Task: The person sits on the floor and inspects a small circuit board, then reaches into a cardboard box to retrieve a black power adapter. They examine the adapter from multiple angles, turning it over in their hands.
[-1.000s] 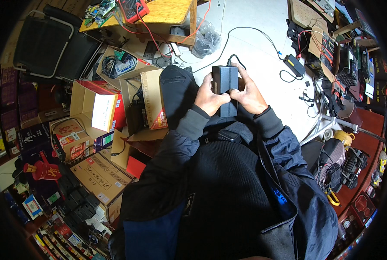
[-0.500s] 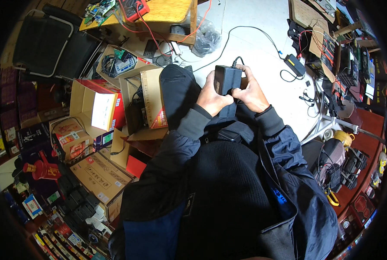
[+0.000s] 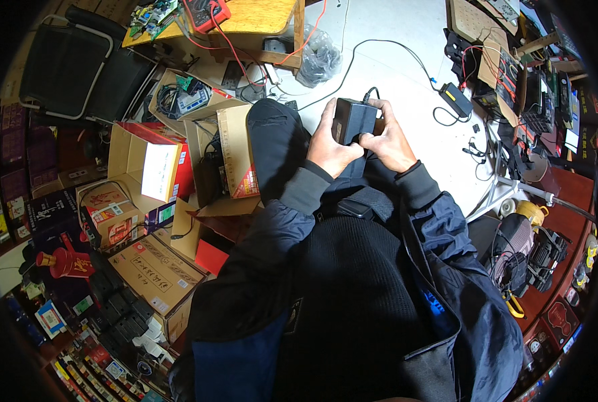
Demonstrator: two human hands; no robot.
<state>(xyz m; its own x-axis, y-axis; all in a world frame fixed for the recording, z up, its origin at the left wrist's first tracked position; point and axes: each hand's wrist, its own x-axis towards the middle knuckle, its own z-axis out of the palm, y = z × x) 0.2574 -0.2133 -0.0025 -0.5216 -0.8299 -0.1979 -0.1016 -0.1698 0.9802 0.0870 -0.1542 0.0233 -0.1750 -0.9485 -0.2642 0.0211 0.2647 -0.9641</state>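
Note:
A black power adapter, a long brick shape, stands between my two hands above my lap. My left hand grips its left side, with the thumb across the near face. On the other side, my right hand wraps round it, thumb pressed on the front and fingers behind. A thick black cable leaves the adapter's far end and drops behind it. The fingertips behind the adapter are partly hidden.
Open cardboard boxes stand left of my knee. A yellow-topped table with a red multimeter is at the far left. On the white floor lie a second black adapter and a clear plastic bag. Electronics crowd the right.
The adapter has tilted and shifted slightly in my hands, and my left hand has moved a little to the right. Both hands keep their hold.

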